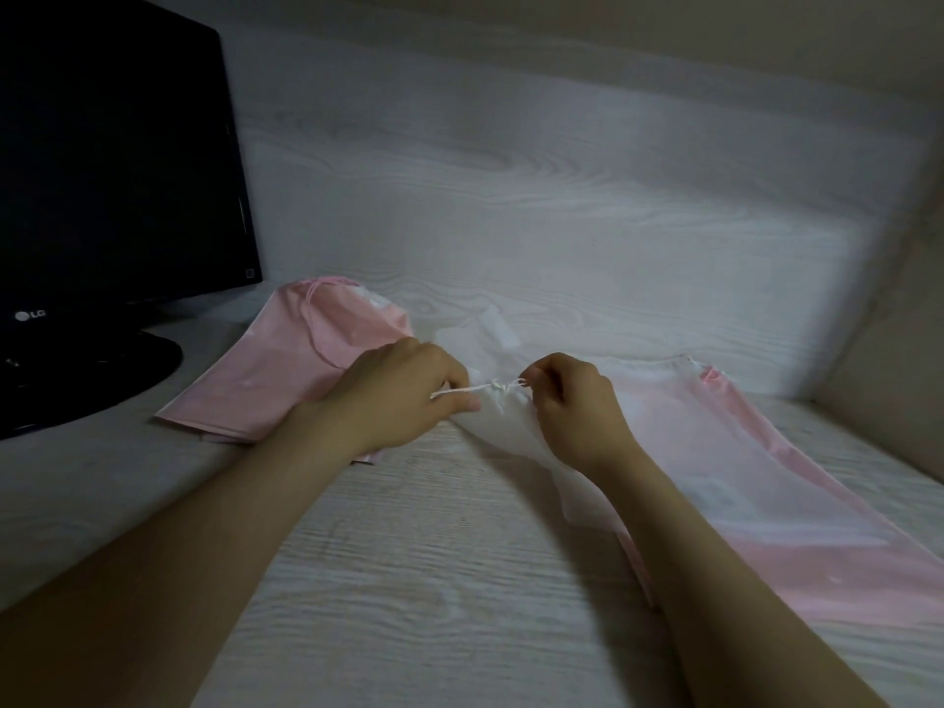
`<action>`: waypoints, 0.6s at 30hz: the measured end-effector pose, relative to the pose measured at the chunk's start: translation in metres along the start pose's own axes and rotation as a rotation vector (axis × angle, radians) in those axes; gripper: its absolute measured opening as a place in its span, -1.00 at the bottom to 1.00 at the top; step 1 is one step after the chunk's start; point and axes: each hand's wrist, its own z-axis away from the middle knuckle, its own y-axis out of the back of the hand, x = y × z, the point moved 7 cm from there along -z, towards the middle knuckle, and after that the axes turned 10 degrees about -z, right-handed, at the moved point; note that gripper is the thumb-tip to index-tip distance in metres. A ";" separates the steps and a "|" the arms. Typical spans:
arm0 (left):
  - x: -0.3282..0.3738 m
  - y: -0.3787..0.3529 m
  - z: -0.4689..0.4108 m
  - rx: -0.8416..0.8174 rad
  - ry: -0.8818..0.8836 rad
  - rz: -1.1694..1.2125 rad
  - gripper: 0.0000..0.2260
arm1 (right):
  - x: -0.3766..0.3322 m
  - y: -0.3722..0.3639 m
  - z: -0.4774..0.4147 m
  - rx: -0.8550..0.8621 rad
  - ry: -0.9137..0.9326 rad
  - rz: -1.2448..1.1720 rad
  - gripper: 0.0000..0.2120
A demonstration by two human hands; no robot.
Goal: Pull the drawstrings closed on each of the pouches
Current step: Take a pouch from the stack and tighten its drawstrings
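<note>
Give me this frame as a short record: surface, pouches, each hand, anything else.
surface: pale wood-grain desk
pouches: white pouch centre, left pink pouch, right pink pouch
left hand: pinches the white drawstring
right hand: pinches it too, at the gathered neck
other: black monitor, far left

A person's two forearms [715, 544], bare from the frame's edge to the wrist. The left hand [393, 396] and the right hand [577, 408] are likewise bare.
</note>
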 end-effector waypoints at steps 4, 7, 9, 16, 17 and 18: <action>0.011 0.006 0.005 0.004 0.061 0.307 -0.75 | 0.001 0.000 -0.001 -0.012 0.000 0.006 -0.77; 0.010 0.001 0.005 -0.048 0.161 0.473 -0.71 | 0.000 0.002 -0.001 0.026 0.012 0.037 -0.66; 0.008 -0.006 0.004 -0.119 0.230 0.572 -0.71 | 0.002 0.001 -0.002 0.033 0.012 0.091 -0.59; 0.012 -0.008 0.000 -0.075 0.163 0.570 -0.66 | -0.004 0.003 -0.001 0.013 0.068 -0.013 -0.71; 0.010 -0.007 0.000 -0.034 0.161 0.559 -0.65 | -0.004 0.002 0.000 0.017 0.074 -0.014 -0.72; 0.009 -0.006 -0.001 0.003 0.172 0.570 -0.65 | -0.005 0.002 0.000 0.021 0.074 -0.011 -0.74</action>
